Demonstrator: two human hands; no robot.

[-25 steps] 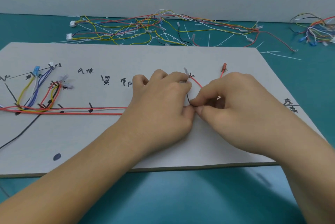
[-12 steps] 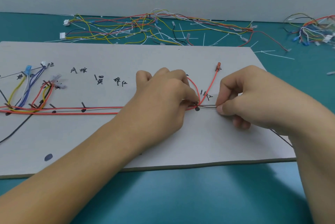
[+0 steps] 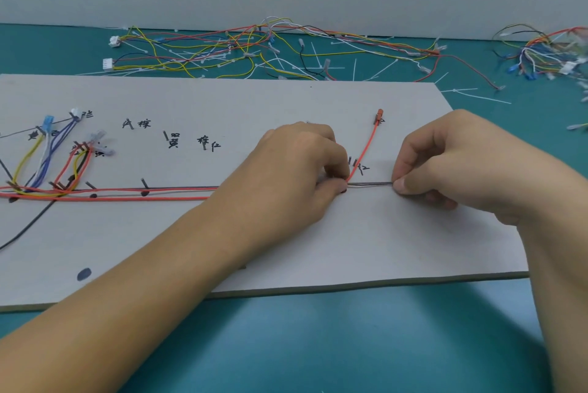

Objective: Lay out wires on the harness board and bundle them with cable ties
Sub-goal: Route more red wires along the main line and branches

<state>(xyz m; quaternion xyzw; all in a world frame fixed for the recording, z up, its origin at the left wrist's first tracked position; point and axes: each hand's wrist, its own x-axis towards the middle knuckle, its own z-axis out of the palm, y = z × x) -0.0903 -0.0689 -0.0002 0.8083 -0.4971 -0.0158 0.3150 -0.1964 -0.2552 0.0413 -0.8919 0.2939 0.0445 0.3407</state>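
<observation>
Near the board's (image 3: 381,240) right edge, the left grip (image 3: 296,179) is pinching the red wire (image 3: 366,151) at its bend; the right grip (image 3: 455,163) is pinching the dark wire (image 3: 370,183) straight.

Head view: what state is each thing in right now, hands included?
Left hand: pinches red wire at its bend.
Right hand: pinches dark wire.
Red wire: bent, running up to its terminal.
Dark wire: stretched straight between the hands.
Harness board: flat on the table.
Spare wires: tangled behind the board.
</observation>
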